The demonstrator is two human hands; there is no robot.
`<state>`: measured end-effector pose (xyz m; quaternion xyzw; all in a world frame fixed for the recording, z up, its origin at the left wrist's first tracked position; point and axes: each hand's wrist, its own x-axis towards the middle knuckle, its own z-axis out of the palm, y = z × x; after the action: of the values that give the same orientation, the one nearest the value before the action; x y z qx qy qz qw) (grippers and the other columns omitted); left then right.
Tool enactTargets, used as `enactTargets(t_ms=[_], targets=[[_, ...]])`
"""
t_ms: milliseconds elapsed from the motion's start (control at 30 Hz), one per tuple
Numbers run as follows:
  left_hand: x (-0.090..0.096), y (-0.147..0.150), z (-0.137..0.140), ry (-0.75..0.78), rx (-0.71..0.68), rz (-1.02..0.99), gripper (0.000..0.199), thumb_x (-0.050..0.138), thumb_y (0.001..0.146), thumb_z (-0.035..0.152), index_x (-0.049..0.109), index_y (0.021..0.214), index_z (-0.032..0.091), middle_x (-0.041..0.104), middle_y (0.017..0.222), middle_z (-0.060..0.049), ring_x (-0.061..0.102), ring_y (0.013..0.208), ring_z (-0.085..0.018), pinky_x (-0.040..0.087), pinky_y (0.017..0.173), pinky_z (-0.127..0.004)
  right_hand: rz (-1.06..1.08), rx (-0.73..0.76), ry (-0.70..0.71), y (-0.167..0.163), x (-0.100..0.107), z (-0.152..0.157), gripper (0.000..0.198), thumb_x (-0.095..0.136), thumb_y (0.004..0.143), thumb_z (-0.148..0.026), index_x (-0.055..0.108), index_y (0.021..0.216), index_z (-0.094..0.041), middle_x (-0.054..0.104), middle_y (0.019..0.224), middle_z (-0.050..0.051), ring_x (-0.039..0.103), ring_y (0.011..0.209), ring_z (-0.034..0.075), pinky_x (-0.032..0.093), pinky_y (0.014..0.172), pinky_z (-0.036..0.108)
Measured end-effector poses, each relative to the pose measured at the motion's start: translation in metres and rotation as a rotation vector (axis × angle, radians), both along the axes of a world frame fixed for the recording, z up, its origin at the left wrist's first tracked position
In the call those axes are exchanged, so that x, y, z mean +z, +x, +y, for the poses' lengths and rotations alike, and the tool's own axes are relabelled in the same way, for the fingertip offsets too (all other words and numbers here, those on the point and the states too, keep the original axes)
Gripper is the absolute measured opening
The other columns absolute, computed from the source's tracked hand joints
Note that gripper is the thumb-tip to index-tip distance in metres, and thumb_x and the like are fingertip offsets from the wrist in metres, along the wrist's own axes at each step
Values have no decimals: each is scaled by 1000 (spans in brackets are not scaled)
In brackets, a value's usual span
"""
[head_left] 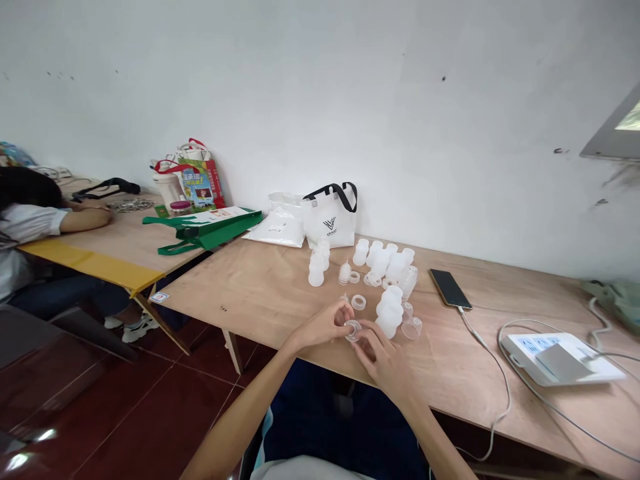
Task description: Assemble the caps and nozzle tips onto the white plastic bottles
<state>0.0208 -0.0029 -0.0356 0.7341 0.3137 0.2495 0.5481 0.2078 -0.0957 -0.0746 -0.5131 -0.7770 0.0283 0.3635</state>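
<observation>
Near the table's front edge, my left hand (pixel 326 325) and my right hand (pixel 384 355) meet around a small clear plastic ring-shaped piece (pixel 353 331). The fingers of both hands are closed on its sides. Just beyond them a translucent flat ring (pixel 359 296) lies on the table. To the right stand white wavy-sided plastic bottles (pixel 389 312), with a clear plastic cup (pixel 412 327) lying beside them. Farther back are a clear ribbed piece (pixel 345 273), another ring (pixel 355 277) and a group of several white wavy bottles (pixel 383 259). One more white wavy bottle (pixel 316 268) stands at the left.
A phone (pixel 450 289) on a charging cable and a white power strip (pixel 560 360) with loose cords lie right. At the back are a white tote bag (pixel 330 223) and plastic packets (pixel 280 225). A green bag (pixel 210 230) and a person's arm (pixel 85 217) are left.
</observation>
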Motion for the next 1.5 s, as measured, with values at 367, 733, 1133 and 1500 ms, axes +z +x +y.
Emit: enactTargets(t_ms=[367, 733, 1133, 1500], targets=[[-2, 5, -4, -155, -92, 7, 27, 71, 83, 37, 52, 90, 18, 60, 73, 4, 55, 53, -8, 45, 50, -20, 109, 81, 68, 5, -11, 3, 21, 54, 104, -34, 55, 123, -27, 70, 126, 9, 74, 81, 17, 61, 69, 30], [5, -2, -1, -201, -192, -50, 42, 74, 84, 52, 58, 101, 17, 67, 91, -3, 68, 74, -13, 58, 66, -28, 140, 13, 3, 4, -10, 1, 25, 55, 103, -42, 59, 123, -27, 71, 125, 10, 70, 68, 15, 59, 66, 31], [5, -1, -1, -255, -145, 1, 49, 74, 82, 59, 63, 103, 16, 67, 89, -2, 67, 73, -13, 58, 69, -28, 100, -22, 15, 2, -6, 0, 26, 54, 104, -41, 61, 123, -25, 72, 122, 10, 69, 65, 14, 58, 64, 29], [2, 0, -1, -215, -141, -5, 51, 69, 84, 65, 62, 97, 16, 67, 84, -3, 68, 72, -14, 57, 64, -27, 107, 37, 83, 2, -8, 1, 23, 56, 103, -36, 60, 124, -25, 72, 119, 9, 69, 64, 14, 57, 59, 28]])
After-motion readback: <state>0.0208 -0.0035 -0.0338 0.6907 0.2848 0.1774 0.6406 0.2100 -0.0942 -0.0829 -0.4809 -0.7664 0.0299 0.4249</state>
